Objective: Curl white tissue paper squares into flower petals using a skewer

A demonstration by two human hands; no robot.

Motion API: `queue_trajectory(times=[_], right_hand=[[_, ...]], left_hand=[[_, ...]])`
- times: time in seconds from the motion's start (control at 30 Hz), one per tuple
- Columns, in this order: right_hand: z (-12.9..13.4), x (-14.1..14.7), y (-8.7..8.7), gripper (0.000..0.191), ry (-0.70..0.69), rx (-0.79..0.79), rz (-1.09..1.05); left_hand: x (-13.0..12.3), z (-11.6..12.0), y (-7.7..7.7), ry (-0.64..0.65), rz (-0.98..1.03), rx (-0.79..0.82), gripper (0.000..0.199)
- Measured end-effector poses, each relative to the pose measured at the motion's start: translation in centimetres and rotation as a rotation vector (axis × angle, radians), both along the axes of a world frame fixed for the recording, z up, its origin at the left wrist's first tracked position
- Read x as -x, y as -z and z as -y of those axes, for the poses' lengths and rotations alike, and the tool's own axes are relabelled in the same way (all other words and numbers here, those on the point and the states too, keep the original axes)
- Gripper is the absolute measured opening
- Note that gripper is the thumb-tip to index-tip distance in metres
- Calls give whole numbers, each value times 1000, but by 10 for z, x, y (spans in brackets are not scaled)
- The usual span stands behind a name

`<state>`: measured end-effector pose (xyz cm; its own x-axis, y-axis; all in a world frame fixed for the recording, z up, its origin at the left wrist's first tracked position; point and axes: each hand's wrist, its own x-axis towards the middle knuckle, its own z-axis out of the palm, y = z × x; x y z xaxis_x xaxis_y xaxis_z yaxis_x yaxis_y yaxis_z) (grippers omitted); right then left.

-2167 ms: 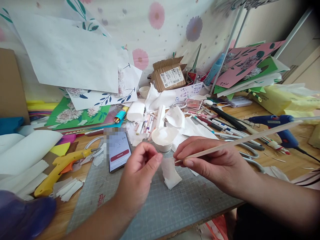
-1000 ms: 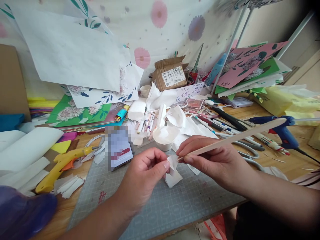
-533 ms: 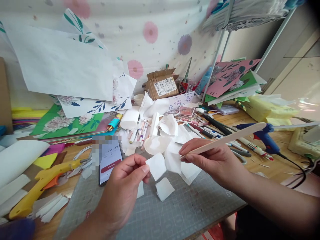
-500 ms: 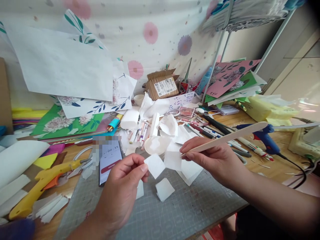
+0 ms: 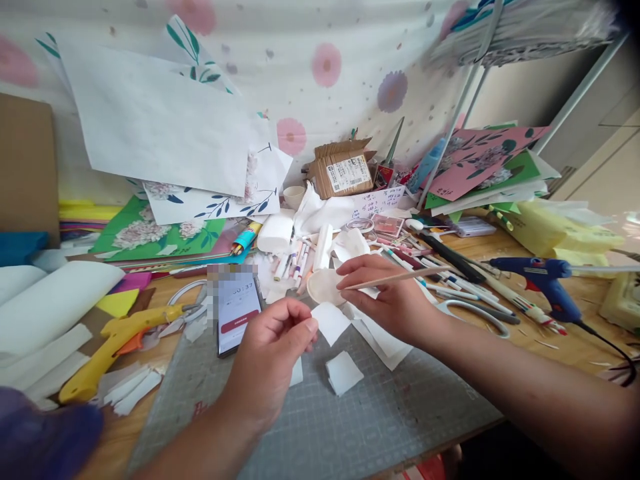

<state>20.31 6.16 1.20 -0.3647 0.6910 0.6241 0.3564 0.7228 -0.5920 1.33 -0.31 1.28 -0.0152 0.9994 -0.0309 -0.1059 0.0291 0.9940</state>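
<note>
A white paper square is pinched at its left corner between the thumb and fingers of my left hand. My right hand grips a flat wooden craft stick, its far end pointing up to the right. The fingers of that hand are over the right side of a shallow, pale round dish, which they partly hide. Below the held square, a small stack of white paper squares lies on the grey cutting mat. Larger white sheets lie under my right wrist.
A phone showing a timer lies left of the dish. Yellow and blue glue guns flank the mat. Scissors and several pens crowd the back. A cardboard box and painted papers stand behind.
My right hand has moved left and lowered the stick toward the dish. The second paper square at the stick's tip no longer shows. The view has shifted; my left hand keeps its square.
</note>
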Motion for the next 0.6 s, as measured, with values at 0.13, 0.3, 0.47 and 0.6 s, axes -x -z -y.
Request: queue_trajectory(times=[0.13, 0.3, 0.47, 0.6], right_hand=[[-2, -8, 2, 8, 64, 114, -24], [11, -16, -9, 14, 49, 139, -113], [45, -15, -27, 15, -216, 296, -152], [56, -13, -28, 19, -220, 374, -158]], left_hand=[[0, -2, 4, 29, -32, -10, 11], [-2, -1, 7, 81, -70, -1, 10], [-4, 4, 8, 165, -49, 19, 13], [-5, 6, 8, 221, -13, 26, 14]])
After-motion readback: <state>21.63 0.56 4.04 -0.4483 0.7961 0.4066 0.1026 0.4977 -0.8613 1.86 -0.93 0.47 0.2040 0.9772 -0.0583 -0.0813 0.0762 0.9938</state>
